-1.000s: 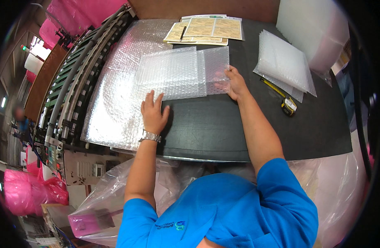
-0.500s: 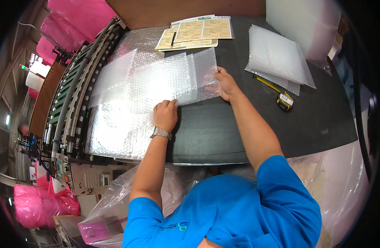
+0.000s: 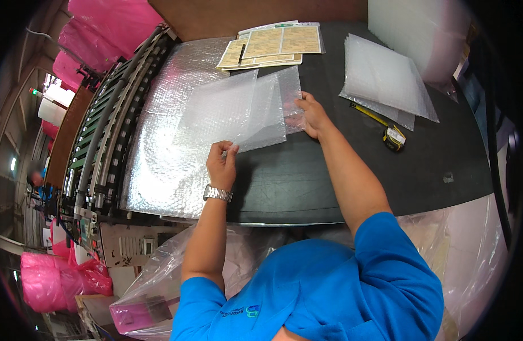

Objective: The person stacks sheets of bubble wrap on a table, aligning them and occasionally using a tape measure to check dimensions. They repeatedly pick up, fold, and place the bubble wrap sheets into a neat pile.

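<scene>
Several overlapping clear bubble wrap sheets [image 3: 233, 108], perhaps bags, lie over the left part of the black table. My left hand [image 3: 221, 163], with a metal watch on the wrist, pinches the near edge of one sheet between thumb and fingers. At the right end, my right hand [image 3: 313, 116] grips the edge of the bubble wrap, its fingers partly showing through the clear film. Underneath is a larger shiny bubble wrap sheet [image 3: 159, 176], spread flat beside the machine.
A stack of bubble wrap bags [image 3: 383, 77] lies at the right, beside a yellow tape measure [image 3: 394, 137]. Printed sheets [image 3: 281, 42] with a pen [image 3: 241, 54] lie at the back. A roller machine [image 3: 102, 125] borders the table's left side. Pink wrapped rolls [image 3: 62, 281] stand lower left.
The bubble wrap has shifted: the loose piece at the left has come right, over the others. My left hand has moved slightly left and down, its thumb now raised in a pinch.
</scene>
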